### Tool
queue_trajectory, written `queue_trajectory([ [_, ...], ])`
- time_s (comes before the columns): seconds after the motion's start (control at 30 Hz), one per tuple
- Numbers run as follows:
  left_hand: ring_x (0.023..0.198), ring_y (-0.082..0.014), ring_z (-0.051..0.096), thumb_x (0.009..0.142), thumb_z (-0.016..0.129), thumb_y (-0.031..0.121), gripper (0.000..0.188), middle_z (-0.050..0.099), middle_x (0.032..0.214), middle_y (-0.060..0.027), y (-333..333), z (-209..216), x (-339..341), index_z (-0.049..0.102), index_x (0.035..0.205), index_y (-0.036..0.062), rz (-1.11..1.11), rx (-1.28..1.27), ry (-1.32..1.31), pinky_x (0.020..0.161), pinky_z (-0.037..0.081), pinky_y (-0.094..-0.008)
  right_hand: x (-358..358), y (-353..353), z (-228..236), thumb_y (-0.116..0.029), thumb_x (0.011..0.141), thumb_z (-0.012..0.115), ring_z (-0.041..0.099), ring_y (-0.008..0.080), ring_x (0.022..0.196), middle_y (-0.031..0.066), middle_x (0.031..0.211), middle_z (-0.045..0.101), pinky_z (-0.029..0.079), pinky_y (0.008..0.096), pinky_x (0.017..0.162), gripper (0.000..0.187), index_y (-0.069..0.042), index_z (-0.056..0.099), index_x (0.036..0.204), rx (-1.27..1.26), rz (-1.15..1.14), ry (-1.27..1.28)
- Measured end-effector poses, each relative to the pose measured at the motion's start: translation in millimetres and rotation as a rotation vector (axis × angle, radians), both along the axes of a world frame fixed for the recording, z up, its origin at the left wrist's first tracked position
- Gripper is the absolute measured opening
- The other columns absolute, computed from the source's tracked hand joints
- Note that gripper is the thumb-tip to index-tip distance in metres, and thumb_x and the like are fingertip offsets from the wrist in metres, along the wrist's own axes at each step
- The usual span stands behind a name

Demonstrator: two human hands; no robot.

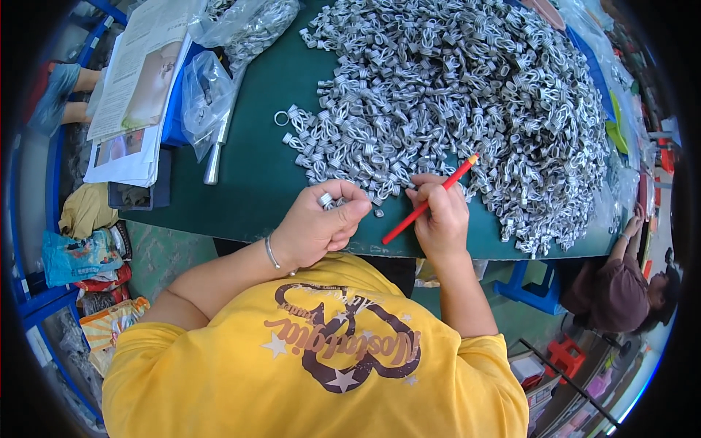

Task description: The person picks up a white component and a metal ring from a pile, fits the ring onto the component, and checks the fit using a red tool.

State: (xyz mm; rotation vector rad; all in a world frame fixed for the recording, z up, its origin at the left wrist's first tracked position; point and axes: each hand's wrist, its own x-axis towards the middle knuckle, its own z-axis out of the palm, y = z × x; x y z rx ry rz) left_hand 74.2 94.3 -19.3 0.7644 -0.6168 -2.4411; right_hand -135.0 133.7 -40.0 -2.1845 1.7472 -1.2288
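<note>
A large heap of small silver metal pieces, ribbed rings with looped ends, covers much of the green table. My left hand is closed at the table's near edge, with a few of the silver pieces showing between its fingers. To its right, my right hand grips a red pencil, held slanting with its upper end to the right. Its fingertips reach the heap's near edge; whether they also touch a piece is unclear. A small loose silver bit lies between the hands.
Papers lie over a blue bin at the left, beside plastic bags and a metal-handled tool. A single ring lies left of the heap. Another person sits at the right near a blue stool.
</note>
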Motion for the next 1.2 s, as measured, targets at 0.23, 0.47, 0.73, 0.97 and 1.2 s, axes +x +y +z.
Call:
queue_trajectory([
  [0.23, 0.054, -0.002, 0.044, 0.087, 0.061, 0.008, 0.026, 0.057, 0.075, -0.0022, 2.4, 4.7, -10.5, 0.055, 0.112, 0.0015, 0.063, -0.556, -0.384, 0.046, 0.033, -0.016, 9.0, 14.5, 27.9, 0.006, 0.083, 0.059, 0.06, 0.0127, 0.066, 0.0132, 0.088, 0.061, 0.048, 0.0215, 0.054, 0.022, -0.007, 0.041, 0.083, 0.348, 0.035, -1.156],
  [0.47, 0.077, -0.0056, 0.055, 0.081, 0.067, 0.006, 0.021, 0.061, 0.084, -0.0017, 1.3, 16.5, -3.3, 0.063, 0.102, 0.0022, 0.006, -0.53, -0.331, 0.07, 0.045, -0.0221, 25.5, 24.1, 7.6, 0.01, 0.08, 0.06, 0.061, 0.0182, 0.085, 0.0172, 0.096, 0.059, 0.053, 0.027, 0.072, 0.025, -0.006, 0.041, 0.084, 0.348, 0.364, -1.366],
  [0.73, 0.067, -0.0081, 0.055, 0.08, 0.067, 0.006, 0.021, 0.061, 0.085, -0.0027, 7.7, 14.5, -1.3, 0.063, 0.101, 0.0015, 0.091, -0.719, -0.276, 0.059, 0.043, -0.0204, 32.0, 31.9, 10.3, 0.012, 0.072, 0.068, 0.06, 0.0192, 0.089, 0.0189, 0.103, 0.055, 0.052, 0.0283, 0.074, 0.039, -0.006, 0.039, 0.089, 0.013, 0.253, -1.127],
  [0.97, 0.063, -0.0085, 0.056, 0.089, 0.058, 0.012, 0.021, 0.061, 0.092, -0.0061, 8.5, 10.0, 2.2, 0.059, 0.108, 0.0027, -0.031, -0.197, -0.085, 0.049, 0.044, -0.0197, 36.7, 27.5, 27.3, 0.009, 0.071, 0.07, 0.062, 0.0285, 0.081, 0.0159, 0.089, 0.062, 0.052, 0.036, 0.07, 0.034, -0.005, 0.041, 0.082, -0.113, 0.381, -0.688],
  [1.2, 0.065, -0.0084, 0.05, 0.093, 0.052, 0.016, 0.01, 0.053, 0.089, -0.008, 9.9, -10.1, 10.6, 0.051, 0.095, 0.0059, 0.031, 0.123, 0.134, 0.044, 0.035, -0.0192, 23.8, -0.8, 5.3, 0.005, 0.065, 0.071, 0.057, 0.0305, 0.078, 0.0133, 0.089, 0.063, 0.043, 0.038, 0.069, 0.029, -0.004, 0.047, 0.077, 0.034, -0.001, -0.214],
])
